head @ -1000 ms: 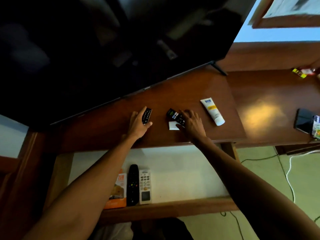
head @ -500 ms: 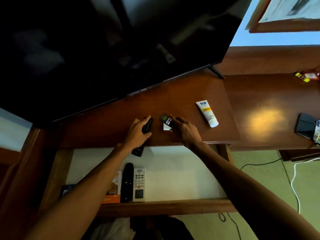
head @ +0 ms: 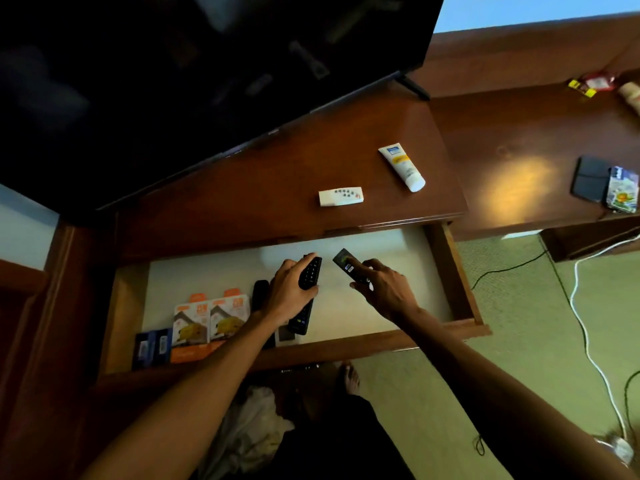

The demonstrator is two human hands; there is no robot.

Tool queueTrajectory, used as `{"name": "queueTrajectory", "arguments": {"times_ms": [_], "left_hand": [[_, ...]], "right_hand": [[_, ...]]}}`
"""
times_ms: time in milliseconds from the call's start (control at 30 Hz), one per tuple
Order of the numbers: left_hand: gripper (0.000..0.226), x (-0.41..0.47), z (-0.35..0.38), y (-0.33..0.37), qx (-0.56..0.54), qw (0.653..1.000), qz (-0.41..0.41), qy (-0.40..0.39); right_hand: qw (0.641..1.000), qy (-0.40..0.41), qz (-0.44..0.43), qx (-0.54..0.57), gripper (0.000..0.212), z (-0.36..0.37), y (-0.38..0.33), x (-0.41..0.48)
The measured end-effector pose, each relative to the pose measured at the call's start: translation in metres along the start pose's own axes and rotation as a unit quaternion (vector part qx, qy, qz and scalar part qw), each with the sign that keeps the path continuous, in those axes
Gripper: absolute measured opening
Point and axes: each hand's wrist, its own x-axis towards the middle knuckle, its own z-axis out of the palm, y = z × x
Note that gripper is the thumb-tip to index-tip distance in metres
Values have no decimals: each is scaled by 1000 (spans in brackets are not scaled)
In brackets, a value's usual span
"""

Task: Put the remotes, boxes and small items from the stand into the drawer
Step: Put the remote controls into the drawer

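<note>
Both hands hover over the open drawer (head: 460, 271) below the wooden stand (head: 277, 188). My left hand (head: 289, 292) grips a long black remote (head: 308, 296). My right hand (head: 384, 289) holds a smaller black remote (head: 348, 266) by its lower end. In the drawer lie two orange boxes (head: 211, 323), a dark blue box (head: 152, 346), another black remote (head: 259, 294) and a pale remote mostly hidden under my left arm. On the stand remain a small white remote (head: 341, 196) and a white tube (head: 403, 167).
A large dark TV (head: 173, 81) fills the upper left, its foot on the stand. To the right a lower desk (head: 519, 161) carries a dark wallet (head: 588, 178), a printed packet and small items. White and black cables trail over the green carpet (head: 519, 323).
Both hands lifted a black remote each off the stand and brought them down over the drawer. The small white remote that lay under the right one is now uncovered.
</note>
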Motion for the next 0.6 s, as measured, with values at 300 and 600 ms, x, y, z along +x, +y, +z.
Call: {"name": "queueTrajectory", "arguments": {"times_ms": [300, 600], "left_hand": [[72, 27, 62, -13, 38, 995, -86, -18], [76, 46, 70, -29, 174, 975, -120, -74]], "right_hand": [[991, -77, 106, 20, 60, 58, 9, 20], [982, -161, 68, 70, 67, 74, 20, 35]]}}
